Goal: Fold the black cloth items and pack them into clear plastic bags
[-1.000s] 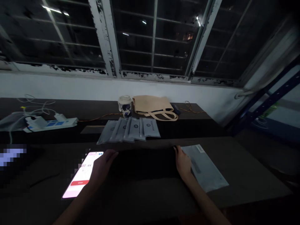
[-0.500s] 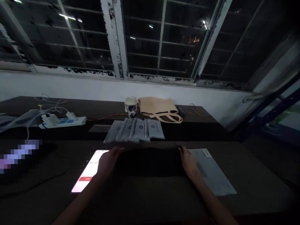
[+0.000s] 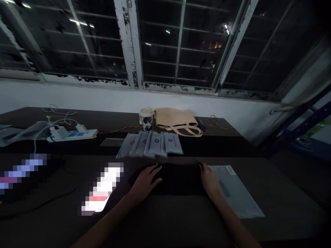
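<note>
A flat black piece that looks like folded cloth (image 3: pixel 178 179) lies across the table in front of me; its exact kind is lost in the dark. On its left part my left hand (image 3: pixel 147 178) rests palm down, fingers spread. My right hand (image 3: pixel 208 176) pinches the far right corner of the black cloth, thumb and fingers together. Just beyond the right hand lies a frosted plastic bag (image 3: pixel 236 193) with a small label. To the left of my left hand a lit phone (image 3: pixel 104 187) lies on the table, its screen blurred out.
Several packed frosted bags (image 3: pixel 156 144) overlap in a row behind the cloth. Farther back stand a patterned cup (image 3: pixel 146 120) and a beige tote bag (image 3: pixel 176 119). A white power strip (image 3: pixel 74 134) with plugs and cables sits at the left. A blurred bright object (image 3: pixel 23 172) lies at the left edge.
My left hand has moved right from the cloth's left end onto its surface, and its fingers have spread. The right hand stays at the right corner. The view has shifted slightly.
</note>
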The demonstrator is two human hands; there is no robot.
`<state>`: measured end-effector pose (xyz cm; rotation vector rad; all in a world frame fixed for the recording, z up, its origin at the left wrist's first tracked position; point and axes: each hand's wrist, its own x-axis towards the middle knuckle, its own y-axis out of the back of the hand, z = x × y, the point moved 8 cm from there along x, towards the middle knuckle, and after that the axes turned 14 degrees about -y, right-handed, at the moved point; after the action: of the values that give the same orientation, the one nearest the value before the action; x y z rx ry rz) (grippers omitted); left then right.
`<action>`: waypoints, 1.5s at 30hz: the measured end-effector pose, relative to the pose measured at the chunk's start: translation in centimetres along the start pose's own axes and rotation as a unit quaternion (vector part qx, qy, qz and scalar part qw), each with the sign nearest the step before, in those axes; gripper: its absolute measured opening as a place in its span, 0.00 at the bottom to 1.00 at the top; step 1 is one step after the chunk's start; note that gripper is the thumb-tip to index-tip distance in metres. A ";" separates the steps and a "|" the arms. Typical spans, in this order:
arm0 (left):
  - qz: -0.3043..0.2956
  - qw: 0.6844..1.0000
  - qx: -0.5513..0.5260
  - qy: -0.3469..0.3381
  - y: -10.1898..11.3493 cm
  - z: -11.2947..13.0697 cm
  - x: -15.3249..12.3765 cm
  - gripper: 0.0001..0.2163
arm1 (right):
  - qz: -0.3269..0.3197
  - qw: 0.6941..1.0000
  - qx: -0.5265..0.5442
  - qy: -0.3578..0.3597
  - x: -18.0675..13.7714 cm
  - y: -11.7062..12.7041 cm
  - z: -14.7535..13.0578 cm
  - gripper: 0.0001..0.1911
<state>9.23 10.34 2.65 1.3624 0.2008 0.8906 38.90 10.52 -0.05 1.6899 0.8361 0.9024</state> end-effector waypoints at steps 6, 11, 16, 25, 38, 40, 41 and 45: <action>-0.067 0.996 0.048 0.018 -2.6 -2.4 -1.1 0.26 | 0.040 0.998 -0.034 0.029 -0.2 0.8 -0.5 0.10; -0.060 0.995 0.070 0.047 -1.5 -2.5 -2.4 0.24 | 0.066 0.993 -0.046 0.085 0.7 1.1 -1.2 0.13; -0.007 0.972 0.067 0.226 2.3 -3.1 -6.0 0.24 | 0.073 0.988 -0.050 0.123 2.0 0.5 -0.5 0.11; -0.014 0.831 -0.346 0.435 0.8 -6.1 -9.4 0.19 | 0.100 0.988 -0.040 0.113 2.5 -0.2 0.5 0.13; -0.001 0.674 -0.566 0.475 1.0 -2.1 -9.2 0.36 | 0.093 0.989 -0.013 0.111 2.7 -0.5 1.1 0.14; 0.015 0.674 -0.555 0.487 1.2 -2.5 -9.0 0.33 | 0.091 0.990 -0.009 0.111 2.7 -0.5 1.2 0.14; 0.023 0.675 -0.550 0.491 1.3 -2.7 -9.0 0.31 | 0.090 0.990 -0.007 0.110 2.7 -0.4 1.2 0.14; 0.002 0.701 -0.538 0.468 1.0 -2.9 -8.6 0.30 | 0.091 0.990 -0.003 0.109 2.7 -0.4 1.3 0.14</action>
<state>1.30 6.87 -0.22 -0.2748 0.3631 1.3323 41.24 12.36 -0.23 1.7032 0.8305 1.2303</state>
